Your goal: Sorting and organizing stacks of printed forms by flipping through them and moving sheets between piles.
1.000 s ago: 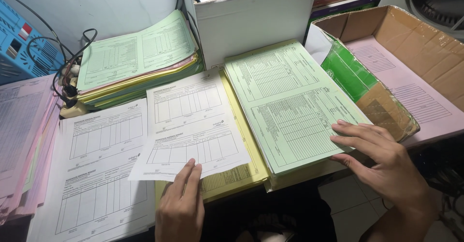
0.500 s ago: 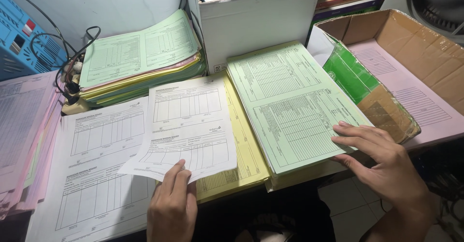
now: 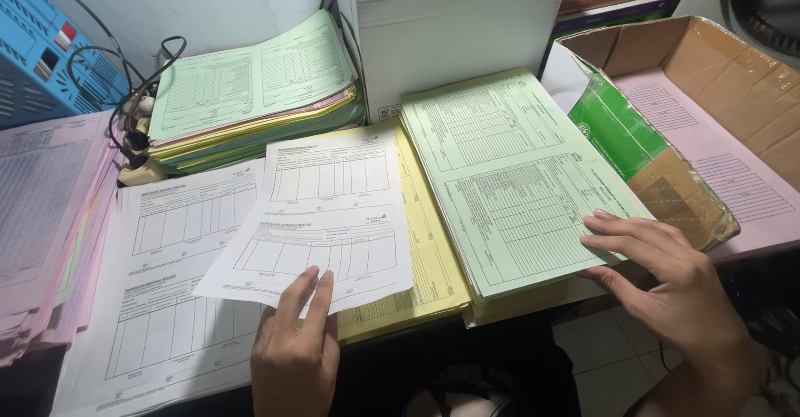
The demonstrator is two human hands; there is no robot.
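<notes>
pinching white form [image 3: 321, 217] w/ left hand [image 3: 293, 346] fingers, seemingly; right hand [image 3: 667, 279] flat, open on green stack [image 3: 508, 167].

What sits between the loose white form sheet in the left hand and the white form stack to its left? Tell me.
Nothing visible. The left hand holds the loose white form sheet, which already overlaps the white form stack beside the yellow stack.

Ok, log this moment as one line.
left hand: holds white form sheet | right hand: flat on green form stack | yellow stack: under sheet
</notes>
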